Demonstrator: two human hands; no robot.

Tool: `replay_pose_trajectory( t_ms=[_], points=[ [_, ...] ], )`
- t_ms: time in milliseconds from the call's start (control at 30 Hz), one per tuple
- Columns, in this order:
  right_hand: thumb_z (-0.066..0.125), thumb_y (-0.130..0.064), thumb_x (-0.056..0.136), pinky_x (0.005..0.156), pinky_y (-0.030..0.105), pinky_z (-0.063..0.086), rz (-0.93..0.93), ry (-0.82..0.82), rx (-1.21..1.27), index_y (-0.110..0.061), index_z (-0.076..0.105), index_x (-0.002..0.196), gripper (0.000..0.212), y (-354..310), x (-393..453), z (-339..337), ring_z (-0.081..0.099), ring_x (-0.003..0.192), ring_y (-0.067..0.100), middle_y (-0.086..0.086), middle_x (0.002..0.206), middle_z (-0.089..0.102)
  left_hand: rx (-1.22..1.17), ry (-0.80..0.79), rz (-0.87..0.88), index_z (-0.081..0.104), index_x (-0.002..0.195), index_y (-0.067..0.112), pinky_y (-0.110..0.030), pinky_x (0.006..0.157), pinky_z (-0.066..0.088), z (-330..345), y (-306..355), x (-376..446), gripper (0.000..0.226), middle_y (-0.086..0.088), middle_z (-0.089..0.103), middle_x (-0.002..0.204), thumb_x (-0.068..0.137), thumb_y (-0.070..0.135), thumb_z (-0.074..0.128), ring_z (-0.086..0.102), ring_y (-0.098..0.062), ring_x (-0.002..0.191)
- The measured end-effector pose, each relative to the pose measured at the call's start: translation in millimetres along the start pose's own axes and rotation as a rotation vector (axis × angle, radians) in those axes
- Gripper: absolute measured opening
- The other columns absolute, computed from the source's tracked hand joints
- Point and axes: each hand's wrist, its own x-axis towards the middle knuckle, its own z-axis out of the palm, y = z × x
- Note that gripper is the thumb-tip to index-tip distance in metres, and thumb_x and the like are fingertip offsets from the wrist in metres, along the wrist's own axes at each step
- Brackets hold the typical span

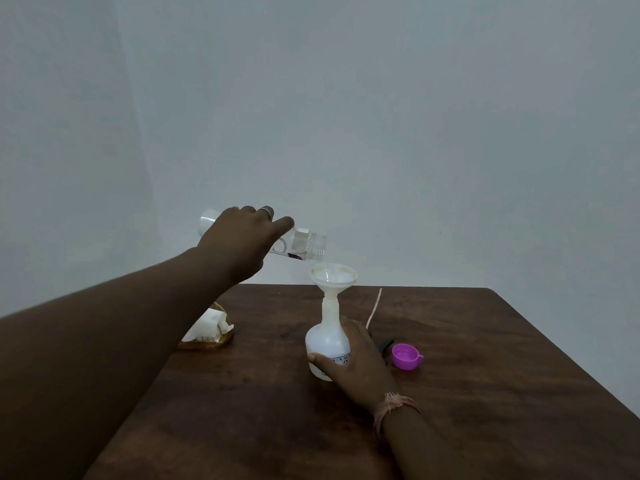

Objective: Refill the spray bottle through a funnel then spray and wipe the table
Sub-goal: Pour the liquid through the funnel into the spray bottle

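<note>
Spray bottle [327, 337] gripped by right hand [356, 363], funnel [333, 276] on top

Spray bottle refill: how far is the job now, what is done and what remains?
Done: the funnel sits in the spray bottle, and the purple cap lies on the table. In hand: the left hand tips the clear bottle over the funnel; the right hand steadies the spray bottle. Left: spraying and wiping.

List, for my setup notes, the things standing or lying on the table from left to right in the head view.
Napkin holder → spray bottle with the funnel in its neck → purple cap.
</note>
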Motion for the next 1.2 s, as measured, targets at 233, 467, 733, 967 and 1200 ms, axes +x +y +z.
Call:
replay_pose_trajectory(
  t_ms=[233,467,733,967,1200],
  points=[
    [0.079,-0.058,0.075,0.085,0.003,0.036,-0.007,0.016,0.000,-0.052,0.037,0.125,0.066,0,-1,-1,0.044,0.115,-0.014,-0.030,0.125,0.041,0.027,0.032,0.044,0.050,0.125,0.025,-0.039,0.071,0.042,4,2,2,0.060,-0.009,0.064,0.105,0.072,-0.003,0.056,0.060,-0.031,0.079],
    [0.079,-0.059,0.075,0.087,0.007,0.036,0.010,-0.001,0.009,-0.049,0.038,0.128,0.068,0,0,-1,0.047,0.115,-0.005,-0.024,0.127,0.043,0.069,0.038,0.061,0.049,0.128,0.025,-0.042,0.080,0.042,6,3,6,0.061,-0.011,0.064,0.115,0.074,-0.002,0.056,0.061,-0.032,0.088],
    [0.079,-0.061,0.075,0.093,0.012,0.037,0.012,-0.003,0.008,-0.047,0.038,0.132,0.072,1,1,-1,0.047,0.119,0.000,-0.023,0.129,0.043,0.126,0.057,0.099,0.050,0.131,0.026,-0.047,0.095,0.041,3,5,12,0.057,-0.014,0.063,0.123,0.080,0.001,0.055,0.062,-0.033,0.098],
    [0.079,-0.061,0.073,0.094,0.013,0.038,0.016,0.001,0.007,-0.046,0.040,0.132,0.072,1,1,-1,0.047,0.117,-0.002,-0.026,0.127,0.042,0.144,0.059,0.130,0.050,0.132,0.025,-0.051,0.107,0.035,-1,8,17,0.055,-0.016,0.061,0.129,0.083,0.001,0.053,0.060,-0.034,0.112],
    [0.080,-0.059,0.074,0.090,0.008,0.036,0.016,-0.009,0.018,-0.043,0.042,0.134,0.073,0,0,-1,0.047,0.118,-0.003,-0.026,0.128,0.042,0.150,0.111,0.192,0.057,0.125,0.024,-0.053,0.111,0.034,-8,11,22,0.051,-0.017,0.064,0.121,0.081,0.000,0.060,0.060,-0.036,0.112]
  ],
)
